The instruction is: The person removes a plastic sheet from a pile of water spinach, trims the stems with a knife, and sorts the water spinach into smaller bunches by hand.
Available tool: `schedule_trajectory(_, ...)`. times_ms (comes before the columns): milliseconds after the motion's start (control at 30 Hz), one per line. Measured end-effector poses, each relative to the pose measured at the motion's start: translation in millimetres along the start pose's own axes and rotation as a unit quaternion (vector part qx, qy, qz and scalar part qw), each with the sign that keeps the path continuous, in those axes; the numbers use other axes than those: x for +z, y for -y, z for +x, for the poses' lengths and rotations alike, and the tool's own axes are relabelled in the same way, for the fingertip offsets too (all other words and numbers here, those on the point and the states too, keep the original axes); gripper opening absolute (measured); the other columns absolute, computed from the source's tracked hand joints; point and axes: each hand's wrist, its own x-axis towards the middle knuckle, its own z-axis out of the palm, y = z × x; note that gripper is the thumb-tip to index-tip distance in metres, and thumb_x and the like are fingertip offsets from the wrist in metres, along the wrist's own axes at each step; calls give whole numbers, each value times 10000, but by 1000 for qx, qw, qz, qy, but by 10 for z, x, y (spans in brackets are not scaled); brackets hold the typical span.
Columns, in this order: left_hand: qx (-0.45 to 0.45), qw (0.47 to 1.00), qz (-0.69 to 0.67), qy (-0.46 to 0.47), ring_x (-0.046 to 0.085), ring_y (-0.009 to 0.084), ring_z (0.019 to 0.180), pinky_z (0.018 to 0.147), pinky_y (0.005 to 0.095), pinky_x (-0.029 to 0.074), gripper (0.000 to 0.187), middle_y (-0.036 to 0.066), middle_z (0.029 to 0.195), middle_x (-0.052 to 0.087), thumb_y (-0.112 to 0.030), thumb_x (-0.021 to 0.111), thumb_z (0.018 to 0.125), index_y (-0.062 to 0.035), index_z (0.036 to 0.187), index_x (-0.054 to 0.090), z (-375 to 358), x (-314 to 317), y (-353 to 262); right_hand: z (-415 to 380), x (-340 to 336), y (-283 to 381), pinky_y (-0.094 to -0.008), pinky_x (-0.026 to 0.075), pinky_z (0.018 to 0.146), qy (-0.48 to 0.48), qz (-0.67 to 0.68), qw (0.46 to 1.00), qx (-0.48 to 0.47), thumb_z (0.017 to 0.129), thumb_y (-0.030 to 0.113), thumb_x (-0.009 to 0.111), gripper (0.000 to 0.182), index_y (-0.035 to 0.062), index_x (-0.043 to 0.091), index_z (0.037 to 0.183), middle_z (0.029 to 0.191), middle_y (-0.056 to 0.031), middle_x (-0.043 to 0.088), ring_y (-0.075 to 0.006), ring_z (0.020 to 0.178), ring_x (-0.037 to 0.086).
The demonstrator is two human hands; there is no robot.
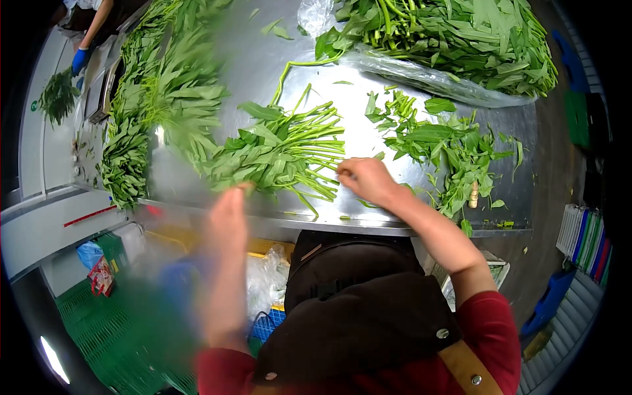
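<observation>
A loose bunch of leafy greens with long hollow-looking stems (289,148) lies on the metal table in front of me, stem ends pointing right. My right hand (365,179) is closed, its curled fingertips right at the cut ends of the lower stems. At the leafy side, my left hand (230,204) has its fingers pressed together near the table's front edge, close to the lower leaves. What is pinched in it I cannot make out. Trimmed leaves and short stem pieces (454,148) lie scattered to the right of my right hand.
A long row of greens (158,99) covers the table's left side. At the back right, a big pile of greens (454,39) rests on clear plastic wrap (447,82). Green crates (99,322) stand below left. Another person's blue-gloved hand (79,61) shows at far left.
</observation>
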Motion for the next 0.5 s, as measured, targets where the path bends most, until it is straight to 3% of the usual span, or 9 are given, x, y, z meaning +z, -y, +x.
schedule_trajectory(33,-101,994,-10,28,618,138,783,764,276,479,224,75,859,681,-166,528,938,-3,932,681,-142,84,182,78,110,74,-397,510,673,12,18,1000,-19,787,179,619,146,71,671,869,825,-112,673,-301,744,643)
schedule_trajectory(100,-125,982,-2,143,600,114,848,773,261,470,202,37,904,670,-185,593,903,-32,1015,664,-414,364,500,211,244,255,-401,507,655,40,14,999,32,768,220,646,178,78,678,869,825,-104,676,-295,746,645)
schedule_trajectory(133,-79,991,-26,103,612,135,874,802,265,476,195,60,938,667,-153,575,912,-5,1011,654,-533,537,582,262,319,288,-405,503,635,54,-26,997,48,752,258,664,198,77,669,833,793,-94,673,-292,739,643)
schedule_trajectory(233,-249,926,-271,88,620,151,848,770,263,485,184,86,895,661,-127,540,929,21,946,648,-601,728,546,322,464,315,-409,501,634,82,-114,990,30,752,270,668,208,67,648,789,756,-90,662,-288,731,643)
schedule_trajectory(333,-215,928,-257,163,616,139,803,721,266,477,238,70,880,664,-183,546,934,9,843,654,-652,754,715,302,514,233,-380,489,612,49,-37,998,10,773,240,673,189,58,639,809,736,-76,658,-260,682,637)
schedule_trajectory(367,-150,968,-83,185,618,180,802,681,306,476,250,74,866,659,-202,577,904,-14,758,652,-659,759,497,300,501,222,-364,484,599,49,-4,999,15,783,223,673,178,55,643,833,738,-68,662,-242,661,637)
schedule_trajectory(433,69,958,179,214,594,259,903,732,365,472,201,93,920,642,-187,628,845,-30,721,655,-670,830,244,308,475,154,-377,490,638,68,67,995,40,797,212,660,178,46,627,851,763,-112,658,-283,701,635)
schedule_trajectory(467,121,950,194,212,527,326,1049,840,404,446,81,129,1057,601,-110,644,786,-41,821,669,-680,845,163,324,461,123,-384,493,657,77,103,990,52,803,207,654,178,41,619,860,776,-133,656,-304,721,634)
schedule_trajectory(500,150,953,190,180,525,334,1061,858,404,442,108,133,1090,584,-77,647,772,-42,874,657,-678,882,157,340,449,103,-376,493,659,83,125,987,55,812,185,647,167,34,614,875,780,-136,656,-293,717,636)
